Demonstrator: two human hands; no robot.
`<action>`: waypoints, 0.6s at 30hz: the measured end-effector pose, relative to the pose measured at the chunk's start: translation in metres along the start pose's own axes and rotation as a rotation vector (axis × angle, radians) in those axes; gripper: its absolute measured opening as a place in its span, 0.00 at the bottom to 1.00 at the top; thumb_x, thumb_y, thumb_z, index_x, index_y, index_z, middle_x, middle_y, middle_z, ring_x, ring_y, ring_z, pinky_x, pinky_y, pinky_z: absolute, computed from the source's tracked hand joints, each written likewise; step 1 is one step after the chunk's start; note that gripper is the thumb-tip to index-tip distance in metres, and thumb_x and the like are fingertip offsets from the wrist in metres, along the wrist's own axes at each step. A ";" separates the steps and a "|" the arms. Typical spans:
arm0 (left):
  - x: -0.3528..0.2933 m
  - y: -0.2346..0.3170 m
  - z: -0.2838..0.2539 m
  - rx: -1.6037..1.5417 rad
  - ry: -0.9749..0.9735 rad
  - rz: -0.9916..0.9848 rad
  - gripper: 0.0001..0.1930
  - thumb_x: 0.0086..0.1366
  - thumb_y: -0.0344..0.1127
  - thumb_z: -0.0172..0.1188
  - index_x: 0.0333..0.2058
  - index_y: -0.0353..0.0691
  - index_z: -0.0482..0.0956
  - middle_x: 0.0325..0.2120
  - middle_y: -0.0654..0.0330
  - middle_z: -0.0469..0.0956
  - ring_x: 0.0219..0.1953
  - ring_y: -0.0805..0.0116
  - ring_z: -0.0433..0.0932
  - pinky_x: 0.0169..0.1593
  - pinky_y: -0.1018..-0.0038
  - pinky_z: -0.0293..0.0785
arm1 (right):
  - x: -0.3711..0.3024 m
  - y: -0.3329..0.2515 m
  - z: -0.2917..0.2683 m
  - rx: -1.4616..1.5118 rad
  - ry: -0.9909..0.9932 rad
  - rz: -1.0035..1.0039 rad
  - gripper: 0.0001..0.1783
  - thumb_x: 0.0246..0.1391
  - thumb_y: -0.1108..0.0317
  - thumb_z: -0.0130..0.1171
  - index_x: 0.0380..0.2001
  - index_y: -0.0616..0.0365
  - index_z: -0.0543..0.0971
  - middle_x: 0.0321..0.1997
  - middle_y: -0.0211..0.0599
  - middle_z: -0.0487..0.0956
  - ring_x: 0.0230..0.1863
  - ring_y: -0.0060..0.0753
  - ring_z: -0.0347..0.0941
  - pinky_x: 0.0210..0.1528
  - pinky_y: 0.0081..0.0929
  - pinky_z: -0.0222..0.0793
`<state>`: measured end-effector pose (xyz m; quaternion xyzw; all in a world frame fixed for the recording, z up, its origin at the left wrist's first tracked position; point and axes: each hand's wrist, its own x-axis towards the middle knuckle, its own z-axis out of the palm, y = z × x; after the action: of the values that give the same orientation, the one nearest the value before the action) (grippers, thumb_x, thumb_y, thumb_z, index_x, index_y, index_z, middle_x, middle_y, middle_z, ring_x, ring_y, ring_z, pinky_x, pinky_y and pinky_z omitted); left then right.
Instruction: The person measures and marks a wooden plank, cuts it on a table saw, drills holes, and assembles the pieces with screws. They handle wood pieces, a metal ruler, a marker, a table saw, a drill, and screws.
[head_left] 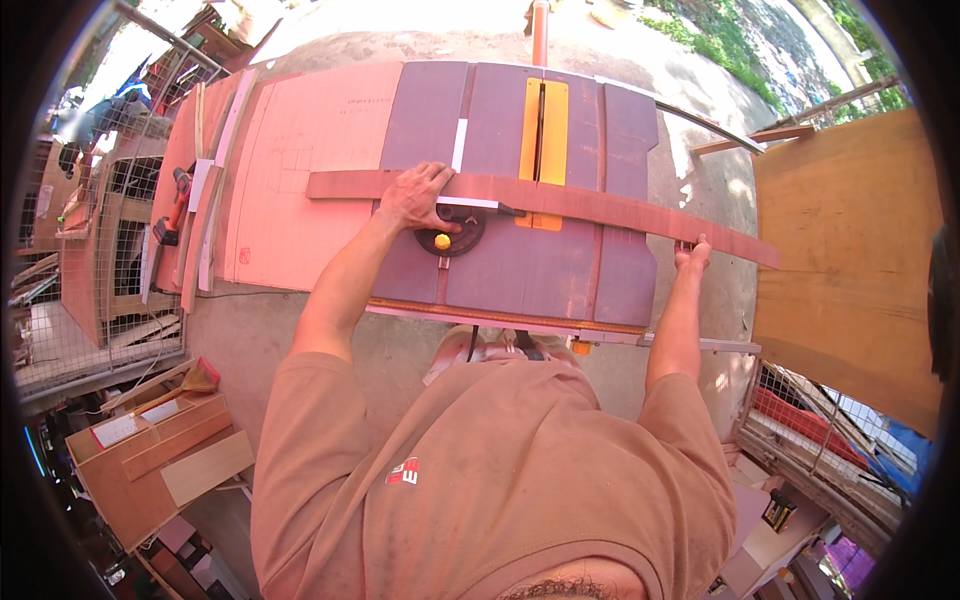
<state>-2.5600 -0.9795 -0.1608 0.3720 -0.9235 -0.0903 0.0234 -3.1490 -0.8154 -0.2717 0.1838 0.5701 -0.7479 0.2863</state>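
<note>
A long reddish-brown wooden board (620,212) lies crosswise over the dark top of a table saw (420,110). It crosses the yellow throat plate (557,115) with its dark slot. My left hand (412,198) is closed over the board left of the plate, fingers on its far edge and thumb toward the round black miter gauge (465,235), which has a yellow knob. The gauge's pale fence rests along the board's near edge. My right hand (692,254) grips the board near its right end, past the table's edge, with the fingers partly hidden under it.
A pink panel (330,120) extends the table leftward, with a red-and-black power tool (178,205) and several wood strips (212,215) at its far left. On the right stands a large plywood sheet (845,260). A wooden box with offcuts (150,470) sits at lower left.
</note>
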 end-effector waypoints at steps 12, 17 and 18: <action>-0.002 -0.002 0.004 -0.001 0.013 0.008 0.59 0.43 0.74 0.76 0.66 0.37 0.71 0.61 0.50 0.74 0.64 0.50 0.74 0.66 0.55 0.74 | -0.003 0.000 0.001 0.007 0.014 -0.011 0.19 0.72 0.64 0.55 0.62 0.54 0.74 0.55 0.40 0.79 0.51 0.40 0.77 0.52 0.53 0.75; -0.002 -0.001 0.003 -0.009 0.016 0.013 0.59 0.44 0.74 0.75 0.66 0.36 0.71 0.62 0.50 0.74 0.64 0.50 0.74 0.67 0.55 0.74 | -0.001 -0.001 0.002 0.009 -0.001 0.016 0.18 0.72 0.63 0.55 0.61 0.54 0.74 0.55 0.39 0.79 0.52 0.39 0.77 0.52 0.53 0.74; -0.002 -0.001 0.003 -0.008 0.016 0.013 0.59 0.44 0.74 0.75 0.66 0.36 0.71 0.62 0.50 0.73 0.64 0.50 0.74 0.67 0.55 0.74 | -0.001 -0.001 0.002 0.001 0.020 0.001 0.18 0.72 0.63 0.55 0.61 0.54 0.74 0.55 0.39 0.79 0.52 0.39 0.77 0.52 0.53 0.74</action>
<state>-2.5579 -0.9785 -0.1643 0.3665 -0.9254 -0.0910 0.0327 -3.1490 -0.8170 -0.2702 0.1915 0.5726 -0.7461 0.2808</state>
